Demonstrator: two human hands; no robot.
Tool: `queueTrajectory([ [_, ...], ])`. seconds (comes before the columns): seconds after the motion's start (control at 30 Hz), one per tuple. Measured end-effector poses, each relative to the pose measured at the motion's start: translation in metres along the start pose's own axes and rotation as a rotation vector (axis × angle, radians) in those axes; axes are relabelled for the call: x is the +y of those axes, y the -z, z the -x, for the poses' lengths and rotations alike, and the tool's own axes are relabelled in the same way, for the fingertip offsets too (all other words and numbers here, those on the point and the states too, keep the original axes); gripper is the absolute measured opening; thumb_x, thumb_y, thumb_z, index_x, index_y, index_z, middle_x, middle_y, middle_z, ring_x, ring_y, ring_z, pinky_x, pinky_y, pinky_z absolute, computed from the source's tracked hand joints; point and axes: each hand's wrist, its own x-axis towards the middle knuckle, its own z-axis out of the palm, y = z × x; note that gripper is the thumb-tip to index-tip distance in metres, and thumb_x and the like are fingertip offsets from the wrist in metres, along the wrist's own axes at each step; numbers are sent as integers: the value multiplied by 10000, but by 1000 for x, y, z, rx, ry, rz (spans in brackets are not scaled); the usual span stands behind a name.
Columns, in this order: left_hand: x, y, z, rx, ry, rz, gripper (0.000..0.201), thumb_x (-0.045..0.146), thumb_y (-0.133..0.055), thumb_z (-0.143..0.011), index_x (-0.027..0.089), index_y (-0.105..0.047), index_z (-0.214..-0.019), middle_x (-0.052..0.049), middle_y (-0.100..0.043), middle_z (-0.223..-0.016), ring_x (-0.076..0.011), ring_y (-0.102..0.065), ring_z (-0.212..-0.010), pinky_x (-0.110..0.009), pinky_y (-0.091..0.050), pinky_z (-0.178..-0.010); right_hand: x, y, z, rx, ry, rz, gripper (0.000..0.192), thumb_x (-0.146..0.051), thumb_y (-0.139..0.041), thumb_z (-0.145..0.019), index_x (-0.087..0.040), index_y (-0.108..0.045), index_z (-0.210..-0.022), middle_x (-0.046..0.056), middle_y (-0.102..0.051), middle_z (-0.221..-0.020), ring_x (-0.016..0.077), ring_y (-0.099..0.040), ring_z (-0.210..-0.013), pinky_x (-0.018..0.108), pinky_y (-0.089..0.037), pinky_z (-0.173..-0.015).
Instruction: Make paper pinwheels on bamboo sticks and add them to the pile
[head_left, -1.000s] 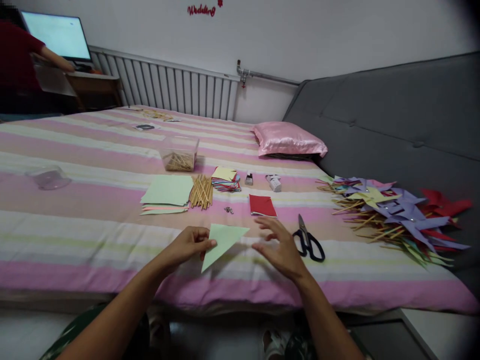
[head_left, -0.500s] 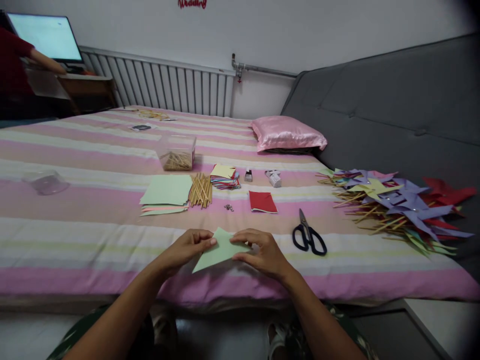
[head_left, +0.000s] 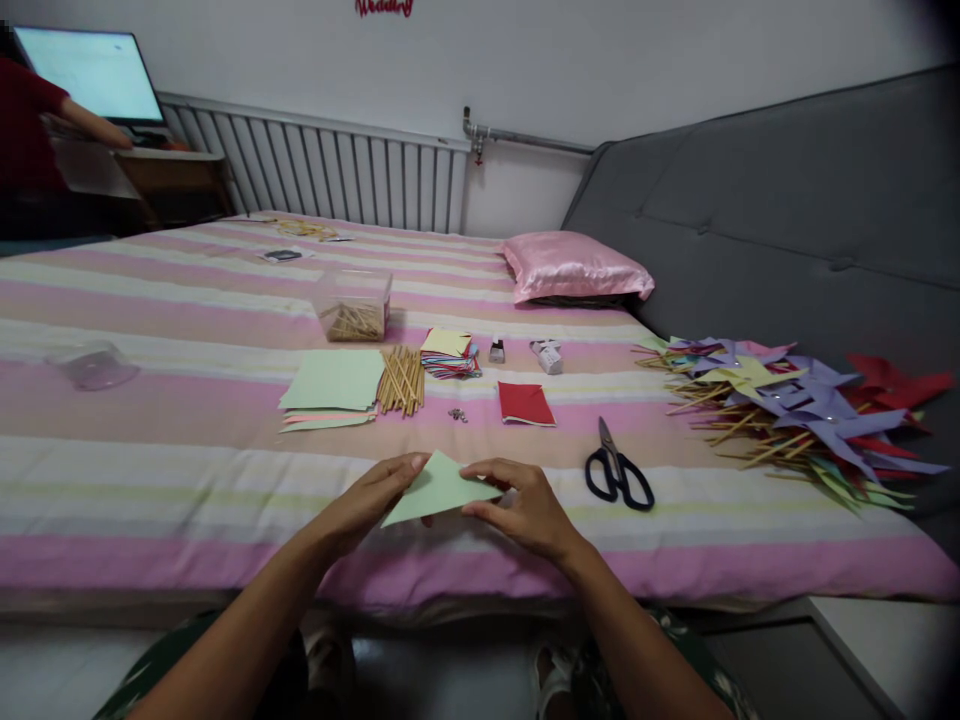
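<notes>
Head view: on the left, a stack of green sheets (head_left: pixel 332 380) is lying flat beside loose sticks (head_left: pixel 402 382), apparently unworked. My left fingers (head_left: pixel 391 472) are touching the left side of the green paper (head_left: pixel 441 489); it is hiding some, so I cannot tell whether they are pinching. Seemingly folded only, it is hovering over the bed (head_left: pixel 187 480), no stick attached. My right fingers (head_left: pixel 491 467) are pinching its right corner. Past the scissors (head_left: pixel 618 474), pinwheels (head_left: pixel 814 405) are lying heaped, looking finished.
</notes>
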Motion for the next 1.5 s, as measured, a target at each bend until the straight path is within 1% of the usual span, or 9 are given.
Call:
queueTrajectory([
  [0.17,4,-7,3,-34,25,108,571,518,-440,-846,237,-413,-1342,-62,-662,-945,-217,-609,-844,-353,-418,-827,2,-4,0,33,-109,-47,344,-363,-673,-732,-179,-662,-1022,75,-684,-1016,200,-635,-896,302,-511,-734],
  [0.37,-8,-12,-4,-36,-71,279,563,515,-410,-861,239,-406,-1352,-83,-629,-1055,-235,-605,-898,-408,-393,-909,5,-8,-2,53,-170,-118,334,-382,-634,-761,-174,-659,-1020,74,-686,-1007,193,-656,-840,304,-530,-728],
  [0.53,-12,-13,-7,-23,-71,336,570,533,-402,-858,228,-426,-1338,-101,-574,-1215,-261,-548,-1040,-412,-364,-945,9,-12,-2,56,-169,-181,305,-370,-616,-779,-191,-653,-1023,74,-673,-1055,207,-641,-925,307,-526,-762],
  [0.63,-10,-13,-6,-4,-56,309,579,564,-398,-846,239,-450,-1322,-93,-527,-1296,-260,-505,-1116,-382,-350,-961,10,-14,-2,39,-173,-250,281,-369,-586,-803,-210,-642,-1028,65,-651,-1110,205,-635,-942,301,-527,-745],
  [0.73,-9,-13,-4,-25,-87,291,575,569,-377,-851,259,-434,-1332,-91,-495,-1338,-255,-483,-1161,-368,-347,-972,10,-16,-1,20,-190,-310,275,-392,-560,-821,-211,-640,-1011,62,-646,-1112,174,-662,-805,273,-527,-659],
  [0.93,-14,-11,-4,-34,-106,220,602,581,-340,-856,251,-391,-1356,-104,-448,-1383,-285,-456,-1207,-424,-345,-988,10,-16,-3,63,-284,-356,330,-447,-544,-817,-174,-631,-980,44,-671,-812,130,-627,-584,191,-451,-443],
  [1.13,-16,-10,-5,15,-219,18,548,455,-516,-832,253,-426,-1334,-55,-334,-1460,-279,-278,-1329,-412,-297,-1047,16,-17,-6,133,-329,-413,362,-498,-481,-828,-158,-602,-842,-13,-565,-625,101,-554,-462,182,-426,-369],
  [1.33,-14,-13,-7,-129,-271,-26,720,271,-667,-747,238,-329,-1381,-121,-365,-1432,-274,-444,-1217,-406,-395,-974,18,-16,-7,228,-377,-457,373,-509,-514,-792,-149,-610,-788,-20,-533,-604,89,-484,-451,188,-433,-364],
  [1.5,-23,-12,-10,-34,-367,-288,749,269,-659,-737,216,-297,-1390,-165,-361,-1417,-267,-526,-1116,-428,-445,-917,13,-17,-6,275,-419,-471,330,-465,-526,-781,-144,-602,-804,-21,-529,-577,99,-477,-453,190,-420,-351],
])
